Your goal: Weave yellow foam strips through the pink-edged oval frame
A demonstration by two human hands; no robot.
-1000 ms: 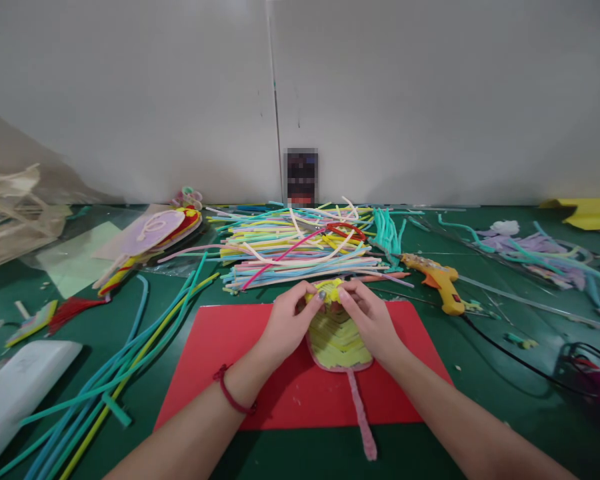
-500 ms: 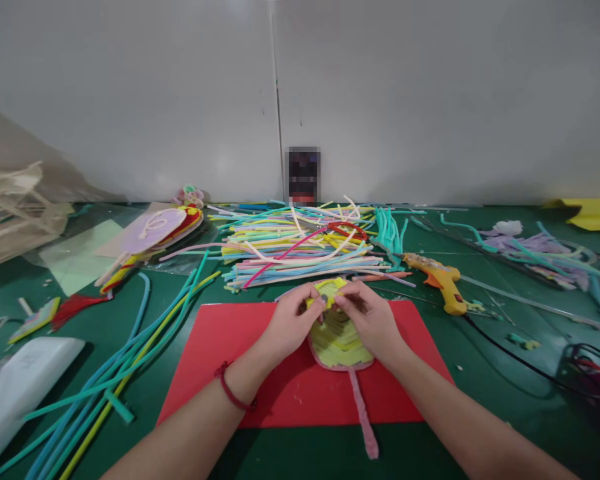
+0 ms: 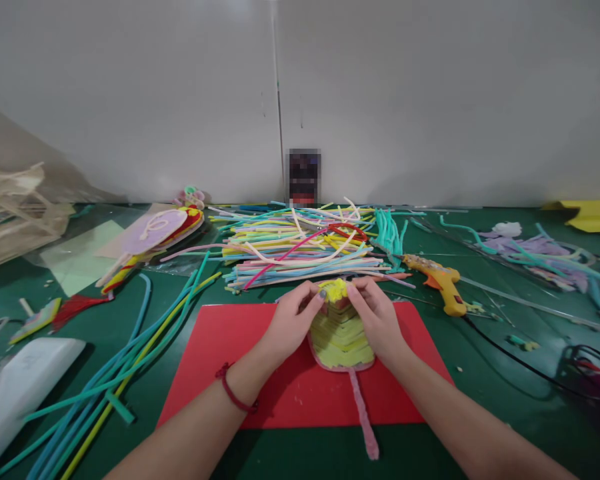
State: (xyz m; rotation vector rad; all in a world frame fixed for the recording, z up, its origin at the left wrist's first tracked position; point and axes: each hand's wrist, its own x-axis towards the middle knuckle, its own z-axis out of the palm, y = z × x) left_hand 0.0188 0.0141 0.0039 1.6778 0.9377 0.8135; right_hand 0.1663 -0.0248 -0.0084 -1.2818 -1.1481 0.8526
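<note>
A round fan-shaped craft piece (image 3: 343, 343), covered in pale yellow-green pipe cleaner rows with a pink rim and a pink handle, lies on a red sheet (image 3: 230, 373). Above its far edge I hold a small bright yellow pipe cleaner piece (image 3: 337, 291), bent into a bumpy shape. My left hand (image 3: 296, 315) pinches its left side between thumb and fingers. On the other side, my right hand (image 3: 379, 319) is closed on it with thumb and forefinger. Both hands hide the fan's side edges in part.
Behind the sheet lies a heap of coloured pipe cleaners (image 3: 280, 247) with red-handled scissors (image 3: 349, 232). A yellow glue gun (image 3: 447, 290) and its cord are to the right. Long pipe cleaners (image 3: 125, 363), a white device (image 3: 30, 380) and a finished fan (image 3: 160, 230) are on the left.
The fingers have shifted slightly apart, and more of the bright yellow piece shows between them. The fan and the sheet have stayed in place.
</note>
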